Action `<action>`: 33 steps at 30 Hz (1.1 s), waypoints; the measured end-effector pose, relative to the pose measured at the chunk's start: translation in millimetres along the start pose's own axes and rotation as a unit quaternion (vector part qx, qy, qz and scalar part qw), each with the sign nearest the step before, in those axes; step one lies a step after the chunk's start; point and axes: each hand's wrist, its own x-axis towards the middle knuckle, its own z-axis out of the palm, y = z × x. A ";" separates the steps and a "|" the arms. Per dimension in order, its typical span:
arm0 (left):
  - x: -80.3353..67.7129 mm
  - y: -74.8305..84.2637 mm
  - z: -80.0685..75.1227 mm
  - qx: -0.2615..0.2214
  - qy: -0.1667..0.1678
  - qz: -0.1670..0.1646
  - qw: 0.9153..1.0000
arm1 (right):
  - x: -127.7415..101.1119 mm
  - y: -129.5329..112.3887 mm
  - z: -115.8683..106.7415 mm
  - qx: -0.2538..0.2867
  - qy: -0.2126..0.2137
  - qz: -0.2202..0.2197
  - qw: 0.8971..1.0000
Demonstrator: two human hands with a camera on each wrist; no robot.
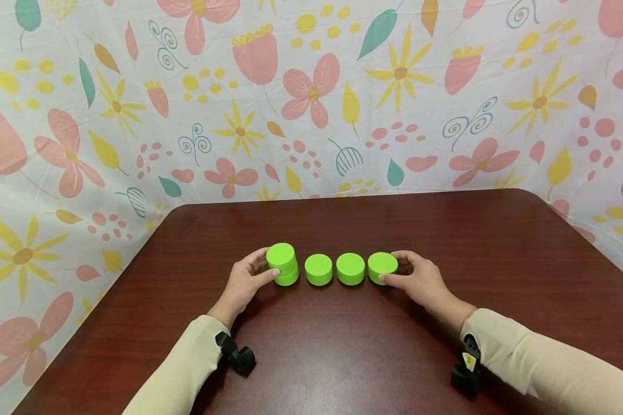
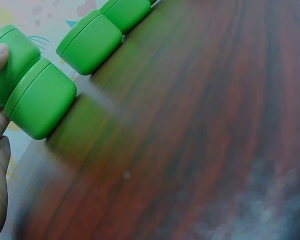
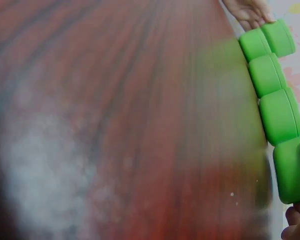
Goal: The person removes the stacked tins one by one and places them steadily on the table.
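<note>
Green pucks form a row on the tabletop (image 1: 446,230): our left hand (image 1: 244,282) has its grip around the two-high stack (image 1: 282,263), our right hand (image 1: 417,278) pinches the end puck (image 1: 382,265); two singles wait between.

You have a dark reddish-brown bench (image 1: 342,357) in front of you, its wood grain running in long streaks and its far corners rounded. Two green pucks (image 1: 319,269) (image 1: 351,268) sit side by side near the middle of it, close together and untouched. Behind and around the bench hangs a white cloth (image 1: 311,86) printed with pink flowers, yellow daisies, teal leaves and curly grey sprigs; it wraps round your left and right sides too.
</note>
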 end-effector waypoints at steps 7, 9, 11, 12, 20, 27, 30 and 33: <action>-0.9 0.9 0.1 -0.003 -0.001 0.001 1.000 | -0.2 2.4 0.9 0.007 -0.004 0.003 1.000; -0.6 0.9 -0.1 -0.004 0.000 0.000 1.000 | 0.1 3.0 1.2 0.005 -0.003 0.002 1.000; -0.3 1.1 -0.2 -0.004 0.001 0.000 1.000 | 0.4 3.4 1.6 0.004 -0.001 0.001 1.000; 0.0 1.0 -0.3 -0.004 0.002 -0.001 1.000 | 0.7 3.6 1.8 0.003 -0.001 0.000 1.000; 0.5 2.5 1.2 0.002 0.005 0.001 1.000 | 1.0 4.7 1.8 0.009 -0.002 0.010 1.000; 1.2 3.5 -0.1 0.009 -0.005 0.002 1.000 | -0.8 1.7 -1.4 0.021 -0.018 0.016 0.999; 2.1 6.4 -4.6 0.012 -0.018 0.001 1.000 | 4.2 -10.1 -7.3 0.020 -0.011 -0.010 1.000; 3.1 9.0 -9.9 0.015 -0.031 -0.007 0.999 | 12.7 -29.3 -11.2 0.024 -0.013 -0.037 0.999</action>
